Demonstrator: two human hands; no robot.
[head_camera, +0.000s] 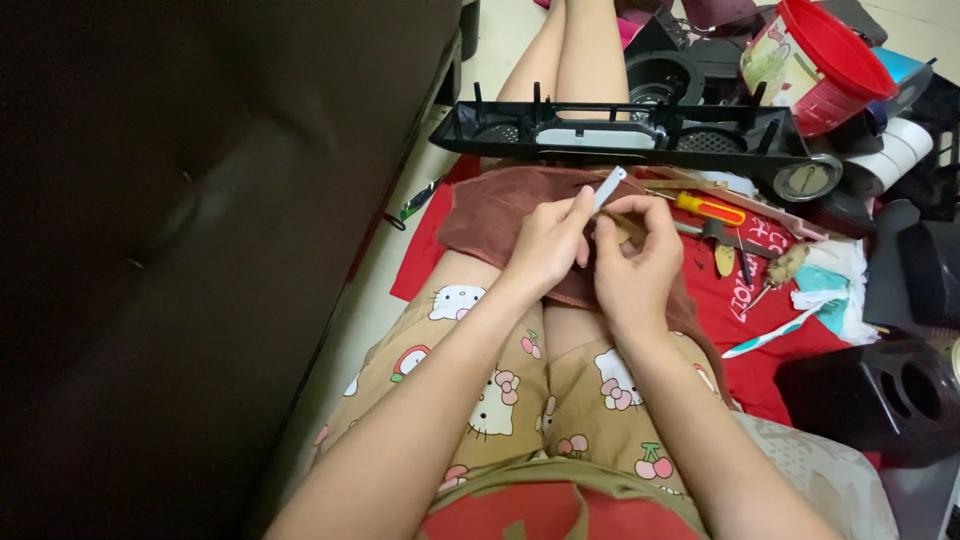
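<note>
Fingers of left hand (548, 243) pinch a small white flat tool (608, 188), its tip angled up and away. Fingers of right hand (632, 262) curl tight around a small tan piece (624, 232), mostly hidden; cannot tell what it is. Both hands meet, touching, above a brown cloth (490, 215) spread over the lap.

Person sits on a pale floor (375, 290), legs stretched out. A red mat (765, 355) lies beneath and to the right. Dark sofa (200, 250) fills the left side.

Across the shins rests a long black plastic frame (620, 132) with round mesh openings. Just beside the right hand: orange-handled screwdriver (708, 209), a toothbrush (770, 335) with teal on it, crumpled white tissue (825, 275). A pen (415, 203) lies on the floor by the sofa.

Upper right: red bucket (815, 65), tilted, contents not visible. White tape rolls (895, 155) beside it. Black moulded part (875, 395) with a round hole at lower right.
</note>
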